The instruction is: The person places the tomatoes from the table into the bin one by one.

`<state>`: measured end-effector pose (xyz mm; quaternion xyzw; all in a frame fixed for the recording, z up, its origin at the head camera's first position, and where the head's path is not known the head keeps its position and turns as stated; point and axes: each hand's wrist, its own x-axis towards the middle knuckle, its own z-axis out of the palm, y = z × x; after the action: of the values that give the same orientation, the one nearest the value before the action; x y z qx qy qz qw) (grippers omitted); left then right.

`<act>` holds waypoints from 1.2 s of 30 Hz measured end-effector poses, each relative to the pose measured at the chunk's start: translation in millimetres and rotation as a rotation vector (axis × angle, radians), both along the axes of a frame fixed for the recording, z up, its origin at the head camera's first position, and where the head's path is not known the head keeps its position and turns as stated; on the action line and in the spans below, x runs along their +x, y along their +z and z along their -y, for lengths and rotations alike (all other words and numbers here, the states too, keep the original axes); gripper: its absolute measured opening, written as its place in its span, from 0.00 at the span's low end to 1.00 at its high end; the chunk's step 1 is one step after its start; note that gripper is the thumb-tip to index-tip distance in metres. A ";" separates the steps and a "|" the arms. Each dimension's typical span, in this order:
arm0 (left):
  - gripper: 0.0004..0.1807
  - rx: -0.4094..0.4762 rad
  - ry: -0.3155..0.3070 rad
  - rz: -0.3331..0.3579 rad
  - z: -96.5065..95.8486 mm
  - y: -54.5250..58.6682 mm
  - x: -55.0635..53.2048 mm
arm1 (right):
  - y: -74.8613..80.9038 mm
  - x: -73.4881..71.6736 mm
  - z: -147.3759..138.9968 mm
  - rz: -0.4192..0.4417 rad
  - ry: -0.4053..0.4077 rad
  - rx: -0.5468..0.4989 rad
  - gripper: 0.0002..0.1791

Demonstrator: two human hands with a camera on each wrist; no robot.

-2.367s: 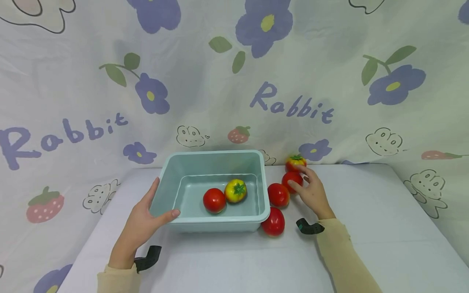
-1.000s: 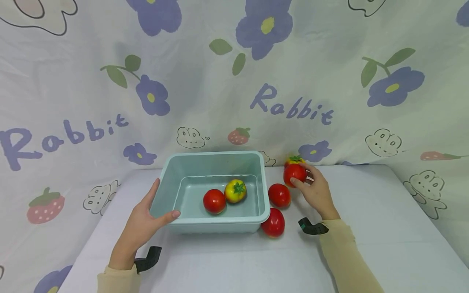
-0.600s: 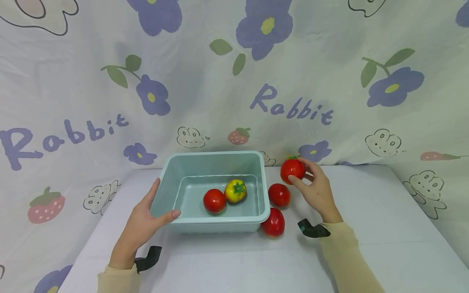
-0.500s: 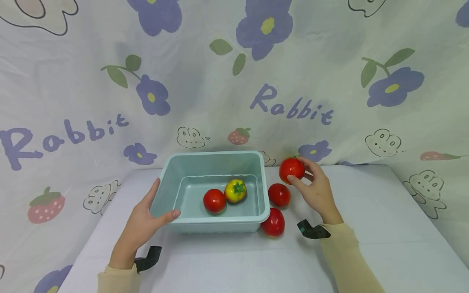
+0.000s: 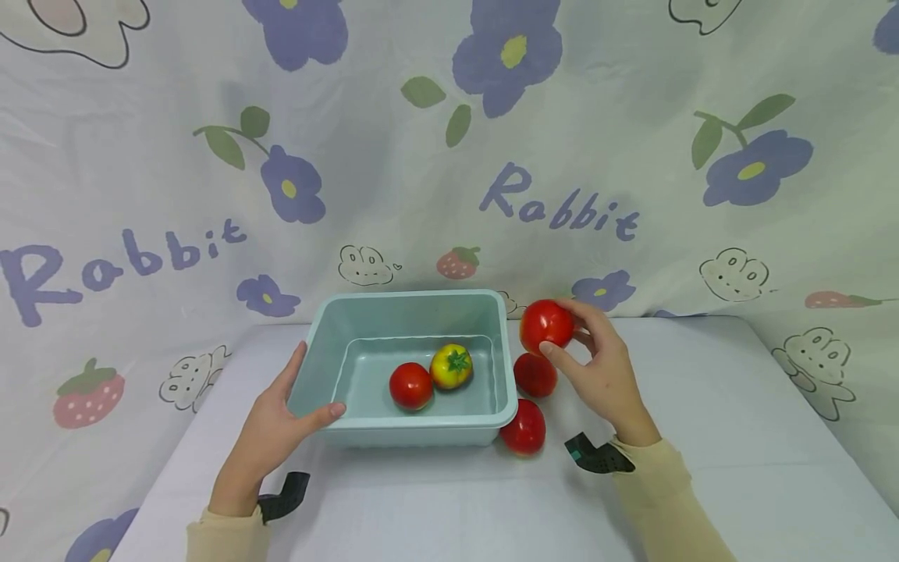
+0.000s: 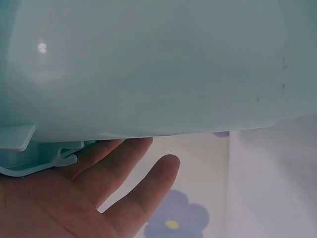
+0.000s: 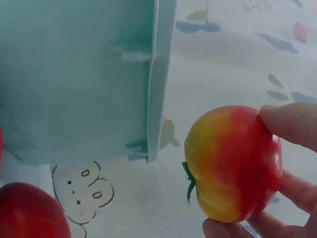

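Note:
My left hand (image 5: 270, 421) holds the light teal plastic bin (image 5: 414, 423) at its front left corner, thumb over the rim and fingers along the outer wall. In the left wrist view, fingers (image 6: 143, 196) show below the wall. A red tomato (image 5: 411, 385) and a yellow one with a green stem (image 5: 452, 367) lie inside. My right hand (image 5: 600, 378) holds a tomato (image 5: 546, 326) between thumb and fingers, right of the bin's back corner. The right wrist view shows the held tomato (image 7: 233, 163) is red and yellow with a green stem.
Two red tomatoes, a nearer one (image 5: 524, 428) and a farther one (image 5: 535, 375), lie against the bin's right side. A white cloth covers the table (image 5: 737, 437). Behind rises a patterned curtain (image 5: 393, 179) with flowers and rabbits.
My right hand has grasped a tomato at the back right, lifted it and carried it left toward the bin. The tomato behind it is now out of sight. My left hand has stayed put.

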<state>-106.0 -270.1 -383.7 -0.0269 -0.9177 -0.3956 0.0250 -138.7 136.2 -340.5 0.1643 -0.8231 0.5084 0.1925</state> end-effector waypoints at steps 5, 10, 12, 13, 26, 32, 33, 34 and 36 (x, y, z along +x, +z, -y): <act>0.54 0.006 0.010 0.021 -1.3 2.5 0.1 | 4.0 5.3 4.5 -0.033 0.042 -0.008 0.32; 0.54 -0.003 0.004 0.017 -1.3 3.1 0.7 | 8.4 11.9 11.9 -0.056 0.107 -0.030 0.32; 0.54 -0.006 0.001 0.012 -1.0 2.6 0.8 | 9.6 14.3 15.3 -0.050 0.131 -0.026 0.32; 0.54 -0.007 0.001 0.010 -0.9 2.4 0.7 | 10.0 15.3 16.9 -0.047 0.141 -0.020 0.32; 0.54 -0.010 0.006 0.018 -2.5 4.5 -0.1 | 8.5 25.7 38.3 0.002 0.306 -0.088 0.33; 0.54 -0.003 0.009 0.036 -2.1 4.7 -0.4 | 2.8 28.9 47.0 -0.013 0.319 -0.039 0.32; 0.54 -0.003 0.009 0.037 -1.9 4.6 -0.5 | 2.2 29.2 48.3 -0.016 0.316 -0.026 0.32; 0.54 -0.004 0.009 0.037 -1.8 4.5 -0.6 | 1.8 29.6 49.5 -0.017 0.313 -0.016 0.32; 0.54 -0.001 0.010 0.039 -1.8 4.1 -1.0 | 1.0 30.3 51.7 -0.013 0.310 0.003 0.32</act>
<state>-107.0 -268.3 -379.6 -0.0148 -0.9184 -0.3952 0.0090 -108.4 84.5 -339.4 0.2931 -0.7874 0.5296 0.1169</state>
